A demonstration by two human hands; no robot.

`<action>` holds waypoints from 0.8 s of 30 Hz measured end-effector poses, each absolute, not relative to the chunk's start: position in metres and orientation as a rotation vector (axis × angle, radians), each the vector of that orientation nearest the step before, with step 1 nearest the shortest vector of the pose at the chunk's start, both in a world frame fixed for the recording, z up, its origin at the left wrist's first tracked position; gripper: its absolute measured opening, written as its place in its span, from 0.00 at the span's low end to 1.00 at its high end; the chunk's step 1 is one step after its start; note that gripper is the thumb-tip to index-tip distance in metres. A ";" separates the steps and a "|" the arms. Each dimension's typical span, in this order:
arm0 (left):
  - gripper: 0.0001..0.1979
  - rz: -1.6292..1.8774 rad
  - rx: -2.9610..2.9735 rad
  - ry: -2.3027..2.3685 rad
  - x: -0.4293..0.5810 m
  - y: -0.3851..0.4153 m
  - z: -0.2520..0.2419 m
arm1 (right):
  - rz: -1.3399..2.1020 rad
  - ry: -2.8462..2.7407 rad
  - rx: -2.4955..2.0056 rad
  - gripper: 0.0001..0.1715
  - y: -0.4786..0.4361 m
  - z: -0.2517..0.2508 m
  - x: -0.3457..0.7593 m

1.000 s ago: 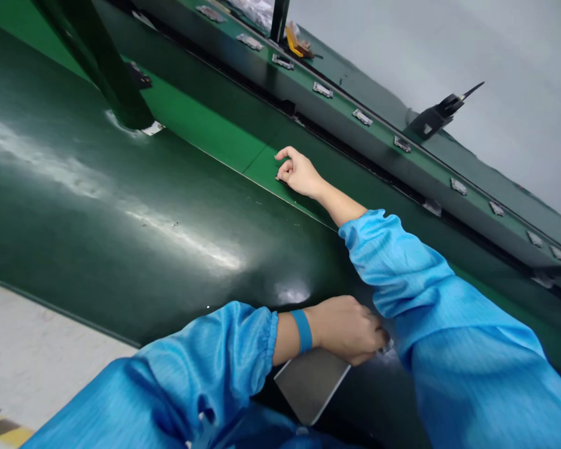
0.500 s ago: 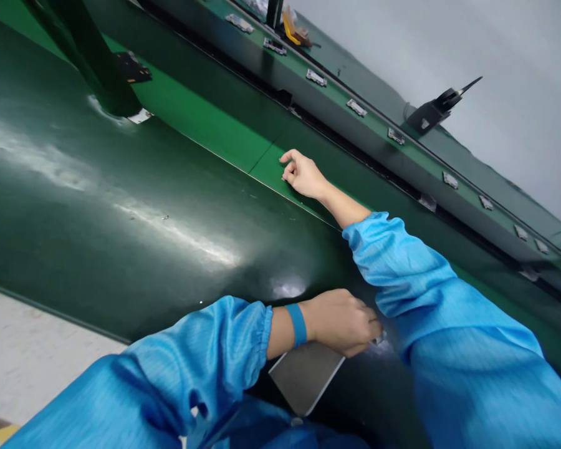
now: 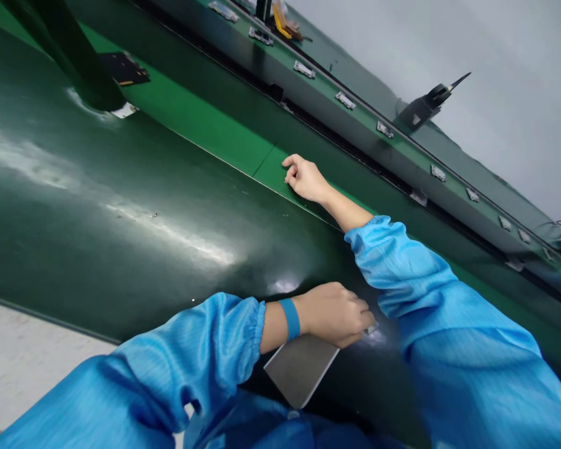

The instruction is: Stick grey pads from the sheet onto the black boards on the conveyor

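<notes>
My left hand, with a blue band round its wrist, is closed with the knuckles up, low over the dark green table. A small pale edge shows by its fingertips; the rest of that piece is hidden. Under this wrist lies a flat grey plate with light edges, partly covered by the hand. My right hand is farther forward, over the bright green strip. Its fingers are loosely bent, the index finger apart from the others, and nothing shows between them.
Several small silvery parts, such as this one, lie in a row along the raised ledge. A dark post stands at the left near a black flat board. A black device with an antenna is behind the ledge.
The ledge and table have shifted slightly left in view as the camera turned. Both hands keep nearly the same pose, the left appearing slightly higher and farther left.
</notes>
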State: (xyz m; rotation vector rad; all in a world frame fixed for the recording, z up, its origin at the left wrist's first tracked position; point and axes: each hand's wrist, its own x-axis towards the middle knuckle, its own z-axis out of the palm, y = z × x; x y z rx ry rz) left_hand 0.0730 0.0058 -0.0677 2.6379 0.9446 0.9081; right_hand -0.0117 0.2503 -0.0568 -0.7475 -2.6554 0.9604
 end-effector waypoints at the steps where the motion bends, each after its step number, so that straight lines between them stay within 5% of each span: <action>1: 0.06 0.912 2.642 0.945 0.073 0.006 -0.068 | 0.938 -2.670 -0.740 0.17 0.251 -0.057 -0.009; 13: 0.09 0.782 2.674 0.936 0.068 0.006 -0.065 | 0.488 -2.794 -1.121 0.36 0.231 -0.048 0.002; 19: 0.10 0.720 2.716 0.937 0.066 0.005 -0.061 | 0.783 -2.608 -1.250 0.50 0.256 -0.038 0.020; 24: 0.10 0.703 2.706 0.920 0.069 0.004 -0.060 | 1.355 -2.107 -1.169 0.24 0.248 -0.025 0.010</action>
